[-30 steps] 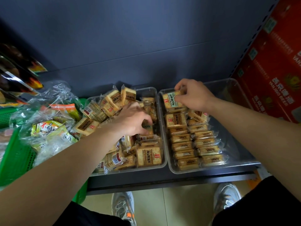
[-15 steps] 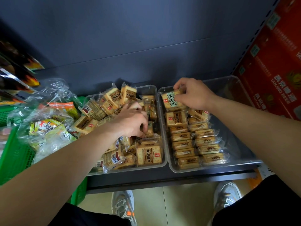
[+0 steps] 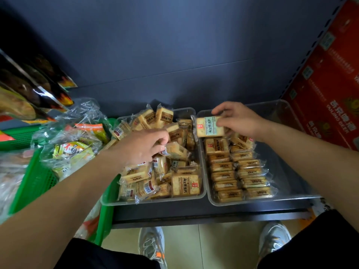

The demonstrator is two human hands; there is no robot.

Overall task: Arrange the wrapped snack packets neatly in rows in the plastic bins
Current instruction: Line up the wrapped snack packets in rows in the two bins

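head view: two clear plastic bins sit side by side on a dark shelf [image 3: 194, 212] at centre frame. the left bin [image 3: 155, 200] holds a loose heap of packets [image 3: 184, 183] lying at mixed angles, some piled above the rim at the back. the right bin [image 3: 258, 199] holds two rows of packets [image 3: 223, 175], stood on edge and touching one another, along its left half; its right half shows bare plastic.

the left hand [image 3: 143, 146] is over the heap, fingers curled down with the tips on a wrapper; whether it actually grips one cannot be told. the right hand [image 3: 237, 121] pinches a single packet [image 3: 208, 126], thumb and fingers on its right end, label facing up. this packet is at the back left corner of the right bin, above the far end of the rows.

a green basket [image 3: 33, 181] with bagged snacks is at left of frame, and a red carton [image 3: 330, 84] at upper right. two grey shoes [image 3: 153, 247] show at the bottom edge.
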